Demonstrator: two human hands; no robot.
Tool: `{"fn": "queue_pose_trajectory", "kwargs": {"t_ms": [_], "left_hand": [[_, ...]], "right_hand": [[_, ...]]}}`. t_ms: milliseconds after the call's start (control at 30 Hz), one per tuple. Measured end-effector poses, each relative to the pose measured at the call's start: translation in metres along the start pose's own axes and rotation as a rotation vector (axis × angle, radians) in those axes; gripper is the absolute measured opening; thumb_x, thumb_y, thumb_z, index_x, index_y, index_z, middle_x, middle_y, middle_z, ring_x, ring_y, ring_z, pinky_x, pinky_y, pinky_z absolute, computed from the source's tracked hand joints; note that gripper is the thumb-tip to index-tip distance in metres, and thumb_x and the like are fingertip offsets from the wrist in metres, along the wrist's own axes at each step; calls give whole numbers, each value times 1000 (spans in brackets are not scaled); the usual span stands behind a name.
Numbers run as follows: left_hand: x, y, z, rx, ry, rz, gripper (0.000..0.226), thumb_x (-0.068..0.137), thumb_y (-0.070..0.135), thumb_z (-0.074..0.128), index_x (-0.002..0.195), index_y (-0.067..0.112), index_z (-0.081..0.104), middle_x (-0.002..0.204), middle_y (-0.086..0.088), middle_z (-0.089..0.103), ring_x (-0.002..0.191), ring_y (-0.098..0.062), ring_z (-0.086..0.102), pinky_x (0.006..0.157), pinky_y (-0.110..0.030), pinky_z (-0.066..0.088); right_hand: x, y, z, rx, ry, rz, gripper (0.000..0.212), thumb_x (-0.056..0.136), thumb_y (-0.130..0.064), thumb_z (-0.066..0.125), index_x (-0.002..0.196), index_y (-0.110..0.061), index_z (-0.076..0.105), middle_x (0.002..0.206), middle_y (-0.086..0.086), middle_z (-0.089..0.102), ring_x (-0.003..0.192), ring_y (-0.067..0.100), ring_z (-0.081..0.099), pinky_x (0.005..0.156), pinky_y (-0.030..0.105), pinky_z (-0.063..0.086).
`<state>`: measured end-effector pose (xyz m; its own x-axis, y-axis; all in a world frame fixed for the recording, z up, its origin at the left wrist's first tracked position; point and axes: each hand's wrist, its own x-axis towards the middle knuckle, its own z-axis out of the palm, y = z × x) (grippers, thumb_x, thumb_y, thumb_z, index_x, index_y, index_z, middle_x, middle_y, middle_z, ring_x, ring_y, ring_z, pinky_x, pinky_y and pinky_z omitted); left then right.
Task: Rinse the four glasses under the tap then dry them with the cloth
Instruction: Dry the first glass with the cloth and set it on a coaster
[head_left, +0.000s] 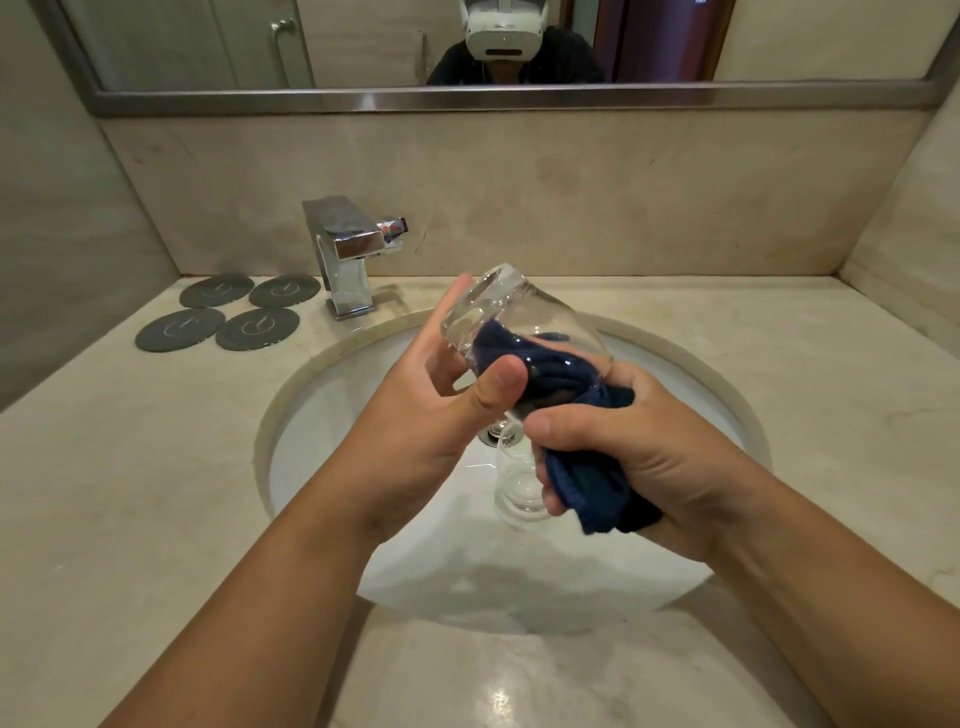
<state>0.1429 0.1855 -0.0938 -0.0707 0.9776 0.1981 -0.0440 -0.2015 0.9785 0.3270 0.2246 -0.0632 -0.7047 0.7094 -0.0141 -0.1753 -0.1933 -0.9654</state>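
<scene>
My left hand (441, 410) curls round clear tilted drinking glass (498, 312), thumb on wall. My right hand (649, 447) grips dark blue cloth (587, 483), bunched end stuffed into glass mouth. Just below right hand, second clear glass (517, 483) in white round basin (337, 415).

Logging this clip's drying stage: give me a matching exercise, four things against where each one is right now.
Things: 1 held glass; 2 second glass; 3 cloth; 4 coasters.
Places: A beside the tap on the counter; B in the sink; C gripped by the left hand; D pushed into the held glass by the right hand.
Pairs: 1-C, 2-B, 3-D, 4-A.
</scene>
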Motion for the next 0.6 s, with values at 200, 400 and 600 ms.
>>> {"fn": "queue_pose_trajectory", "kwargs": {"t_ms": [200, 400, 600], "left_hand": [[1, -2, 5, -41, -14, 10, 82, 97, 35, 73, 166, 39, 28, 142, -16, 68, 134, -30, 65, 112, -44, 49], [2, -2, 11, -31, 48, -12, 90, 80, 54, 76, 159, 36, 37, 128, -1, 77, 123, -22, 73, 111, -49, 53], [1, -2, 9, -34, 91, -28, 90, 82, 57, 84, 155, 22, 44, 133, -7, 75, 128, -28, 70, 117, -58, 47]], "right_hand": [[1, 2, 0, -28, 105, -30, 34, 83, 10, 78, 98, -20, 82, 80, 17, 70, 53, 22, 63, 53, 37, 60], [1, 9, 9, -383, 176, -142, 36, 85, -10, 82, 110, -36, 82, 91, 21, 75, 69, 28, 63, 75, 78, 55], [1, 4, 8, -5, 108, -17, 33, 78, 5, 81, 102, -17, 82, 85, 29, 67, 53, 25, 63, 56, 40, 62]]}}
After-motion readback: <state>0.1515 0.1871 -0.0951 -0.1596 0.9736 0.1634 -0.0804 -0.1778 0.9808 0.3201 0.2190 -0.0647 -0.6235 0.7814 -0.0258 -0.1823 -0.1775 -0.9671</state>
